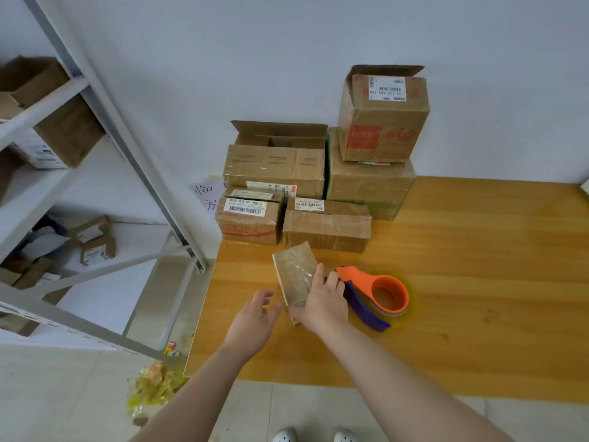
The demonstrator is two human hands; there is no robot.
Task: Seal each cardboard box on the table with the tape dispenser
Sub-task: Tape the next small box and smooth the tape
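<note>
Small box (294,275) half behind right hand (325,301)

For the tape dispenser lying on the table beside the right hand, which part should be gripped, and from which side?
I'd grip the tape dispenser by its purple handle, coming from the near side. The handle lies along the near edge, free end toward the person; the orange nose points away, at the small box the right hand holds.

bright, even indoor light; soft faint shadows; wide-angle bending at edges; slight softness overall, mild compression blur.
</note>
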